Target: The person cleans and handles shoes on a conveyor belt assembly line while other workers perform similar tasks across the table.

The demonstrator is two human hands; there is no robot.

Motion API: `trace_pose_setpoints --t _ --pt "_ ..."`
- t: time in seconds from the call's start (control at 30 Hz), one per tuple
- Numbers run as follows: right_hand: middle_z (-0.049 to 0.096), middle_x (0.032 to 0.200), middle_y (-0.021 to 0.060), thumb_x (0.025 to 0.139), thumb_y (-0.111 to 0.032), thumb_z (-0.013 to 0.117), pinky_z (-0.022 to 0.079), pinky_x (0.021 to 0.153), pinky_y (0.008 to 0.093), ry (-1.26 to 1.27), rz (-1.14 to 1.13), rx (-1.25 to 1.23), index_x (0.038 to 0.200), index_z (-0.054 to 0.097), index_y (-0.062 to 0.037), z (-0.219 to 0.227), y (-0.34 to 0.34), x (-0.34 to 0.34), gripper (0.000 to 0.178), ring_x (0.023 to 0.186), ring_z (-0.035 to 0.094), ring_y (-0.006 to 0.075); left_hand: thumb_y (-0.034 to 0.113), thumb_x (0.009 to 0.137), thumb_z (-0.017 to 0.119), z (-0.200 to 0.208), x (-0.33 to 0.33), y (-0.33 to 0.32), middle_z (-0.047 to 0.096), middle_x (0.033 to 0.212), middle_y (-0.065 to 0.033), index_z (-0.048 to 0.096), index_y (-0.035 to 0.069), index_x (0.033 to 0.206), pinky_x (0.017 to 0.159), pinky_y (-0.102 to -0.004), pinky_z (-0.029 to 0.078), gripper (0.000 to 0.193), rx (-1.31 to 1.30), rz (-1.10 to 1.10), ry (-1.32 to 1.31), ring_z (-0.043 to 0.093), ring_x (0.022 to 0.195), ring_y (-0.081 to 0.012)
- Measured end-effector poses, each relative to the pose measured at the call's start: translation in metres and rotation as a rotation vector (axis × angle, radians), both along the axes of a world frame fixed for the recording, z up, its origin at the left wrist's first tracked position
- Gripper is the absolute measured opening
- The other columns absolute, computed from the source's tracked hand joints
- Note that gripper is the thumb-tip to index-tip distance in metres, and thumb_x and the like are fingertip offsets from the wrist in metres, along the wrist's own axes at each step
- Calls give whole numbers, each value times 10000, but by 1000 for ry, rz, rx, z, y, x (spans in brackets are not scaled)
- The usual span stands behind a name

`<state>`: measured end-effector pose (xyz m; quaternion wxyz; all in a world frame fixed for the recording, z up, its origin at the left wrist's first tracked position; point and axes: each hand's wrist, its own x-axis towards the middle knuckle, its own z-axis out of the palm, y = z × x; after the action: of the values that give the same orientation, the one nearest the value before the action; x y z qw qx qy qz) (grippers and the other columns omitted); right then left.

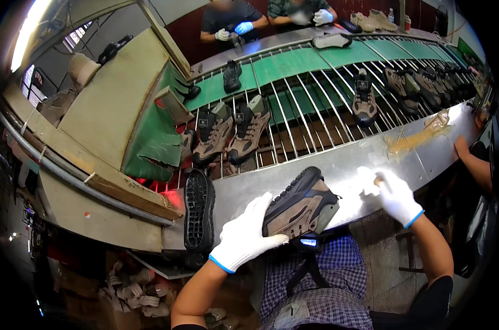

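Observation:
My left hand (248, 235), in a white knit glove with a blue cuff, grips a brown and black shoe (296, 212) from its left side, thumb along the near edge. The shoe is tipped on its side over the metal ledge, and a grey-green shoe last (327, 218) shows at its opening. To the right, my right hand (395, 198), gloved alike, has its fingers curled around something small and brownish; glare washes out its shape. Left of the shoe, a black treaded sole (199, 209) lies on the ledge, tread facing up.
Beyond the metal ledge (348, 159) runs a rack of metal bars (293, 118) over a green belt (282, 66). Several brown and black shoes (249, 132) stand on the bars. Two gloved co-workers (233, 25) are across. A wooden-edged machine housing (95, 176) stands at left.

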<state>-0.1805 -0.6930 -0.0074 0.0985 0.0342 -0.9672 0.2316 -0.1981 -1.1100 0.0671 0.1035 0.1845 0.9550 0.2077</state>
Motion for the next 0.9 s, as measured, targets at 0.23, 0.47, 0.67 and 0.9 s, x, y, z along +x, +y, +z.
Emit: trace_pose_setpoints --t 0.23,0.47,0.67,0.9 --pt "633 855 121 1056 -230 588 547 533 374 66 599 363 1063 701 -66 72 -139 -3 199 652 655 242 463 771 936 -6 12 10 603 1464 -266 405 9 1597 1077 -457 545 1081 120 88 -20 652 1292 -433" --pt "727 786 182 1078 -333 554 610 553 457 -382 706 125 1012 612 5 96 -204 20 349 677 769 322 419 821 911 -33 13 -6 636 1412 -268 449 -8 1567 960 -451 609 976 95 -44 220 723 1158 -420" --pt "687 1041 169 1037 -203 590 616 613 360 -159 413 230 1328 648 -13 59 -130 -8 352 759 748 268 479 823 901 -18 5 -2 629 1426 -297 465 -33 1547 1033 -477 575 989 90 -48 137 684 1233 -452" --pt "656 804 41 1018 -357 739 544 532 304 -825 -161 -1045 1156 621 -20 9 -114 25 383 566 590 126 427 786 946 -31 -2 -5 677 1360 -263 497 -19 1524 1002 -436 591 972 198 -202 255 720 1194 -400"
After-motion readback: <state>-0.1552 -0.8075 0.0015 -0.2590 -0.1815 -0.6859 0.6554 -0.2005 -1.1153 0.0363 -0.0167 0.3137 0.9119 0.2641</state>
